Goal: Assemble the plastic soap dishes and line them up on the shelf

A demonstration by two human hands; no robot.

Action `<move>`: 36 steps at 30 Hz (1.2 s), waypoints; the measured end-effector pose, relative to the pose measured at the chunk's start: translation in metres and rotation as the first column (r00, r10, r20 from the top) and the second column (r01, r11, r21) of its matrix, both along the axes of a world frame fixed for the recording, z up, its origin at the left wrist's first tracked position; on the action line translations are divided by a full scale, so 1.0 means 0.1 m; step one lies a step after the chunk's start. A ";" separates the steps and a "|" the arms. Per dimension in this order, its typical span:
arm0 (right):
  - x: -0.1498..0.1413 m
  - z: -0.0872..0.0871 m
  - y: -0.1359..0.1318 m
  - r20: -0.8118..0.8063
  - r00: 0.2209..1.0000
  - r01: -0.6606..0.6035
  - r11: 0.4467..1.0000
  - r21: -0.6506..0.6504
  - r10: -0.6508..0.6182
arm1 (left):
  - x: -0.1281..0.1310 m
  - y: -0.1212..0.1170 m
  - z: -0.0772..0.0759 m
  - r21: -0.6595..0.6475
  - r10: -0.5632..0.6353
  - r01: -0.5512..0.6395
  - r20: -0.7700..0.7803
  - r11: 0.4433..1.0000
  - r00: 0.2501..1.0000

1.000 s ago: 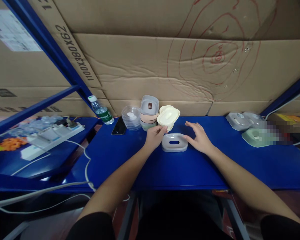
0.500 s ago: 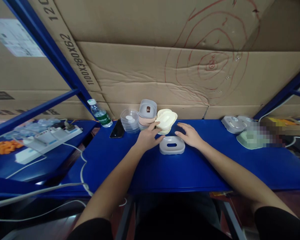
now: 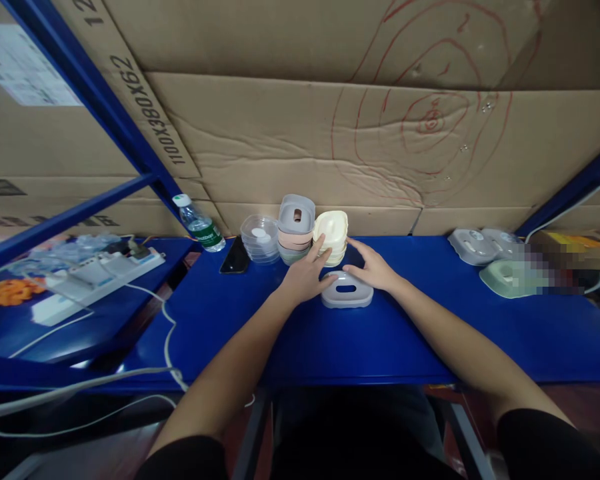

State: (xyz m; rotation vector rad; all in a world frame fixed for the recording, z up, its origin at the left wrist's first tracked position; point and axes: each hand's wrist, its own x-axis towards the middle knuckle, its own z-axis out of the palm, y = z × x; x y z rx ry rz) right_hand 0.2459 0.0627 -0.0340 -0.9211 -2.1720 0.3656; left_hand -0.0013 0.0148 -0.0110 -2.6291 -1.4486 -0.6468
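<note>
A grey oval soap-dish part with a slot in its top lies on the blue shelf. My left hand rests at its left end, fingers spread, with the index finger reaching up to the cream dish stack behind it. Spread flat, my right hand sits just behind the grey part at its right, next to the cream stack. Neither hand grips anything. Left of the cream stack stands a stack of grey, pink and green dishes.
A stack of clear lids, a black phone and a water bottle stand at the back left. A power strip with white cables lies far left. Grey and green dish parts lie at the right. Cardboard boxes form the back wall.
Both hands have closed in toward the cream stack. The cream dishes, tilted before, now stand upright and squared up. The grey part has stayed put.
</note>
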 end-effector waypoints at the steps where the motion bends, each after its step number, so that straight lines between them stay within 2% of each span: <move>1: 0.00 0.01 -0.01 0.003 1.000 -0.004 1.000 0.001 0.004 | 0.00 0.00 0.00 -0.008 0.014 -0.014 -0.004 1.000 1.000; 4: 0.05 0.07 -0.09 0.008 1.000 0.008 1.000 0.014 -0.009 | -0.01 -0.02 0.00 0.013 0.011 -0.011 0.015 1.000 1.000; 7: 0.20 0.19 -0.23 0.073 0.997 0.016 1.000 -0.013 -0.015 | -0.03 -0.03 0.01 0.098 -0.031 0.021 0.107 0.995 0.994; 11: 0.41 0.33 -0.43 0.228 0.968 -0.075 0.985 -0.154 0.109 | -0.05 -0.06 0.03 0.209 -0.163 0.120 0.205 0.971 0.965; 14: 0.46 0.32 -0.53 0.290 0.937 -0.131 0.965 -0.228 0.196 | -0.04 -0.10 0.05 0.204 -0.241 0.204 0.178 0.958 0.954; 18: 0.36 0.31 -0.60 0.320 0.926 -0.131 0.966 -0.224 0.200 | 0.02 -0.15 0.03 0.171 -0.290 0.269 0.113 0.948 0.950; 22: 0.29 0.40 -0.63 0.255 0.939 -0.177 0.961 -0.213 0.230 | 0.03 -0.16 0.02 0.159 -0.361 0.340 0.127 0.927 0.924; 27: 0.34 0.47 -0.60 0.052 0.989 -0.133 0.986 -0.096 0.139 | -0.02 -0.14 0.11 0.135 -0.426 0.409 0.142 0.903 0.894; 29: 0.37 0.47 -0.57 -0.027 0.994 -0.104 0.990 -0.090 0.102 | -0.02 -0.15 0.14 0.138 -0.415 0.397 0.154 0.908 0.897; 33: 0.37 0.43 -0.55 -0.139 0.990 -0.046 0.985 -0.164 0.023 | -0.02 -0.18 0.13 0.195 -0.350 0.314 0.187 0.929 0.918; 36: 0.33 0.38 -0.56 -0.164 0.986 -0.049 0.965 -0.257 0.006 | -0.08 -0.17 0.10 0.217 -0.309 0.267 0.193 0.939 0.931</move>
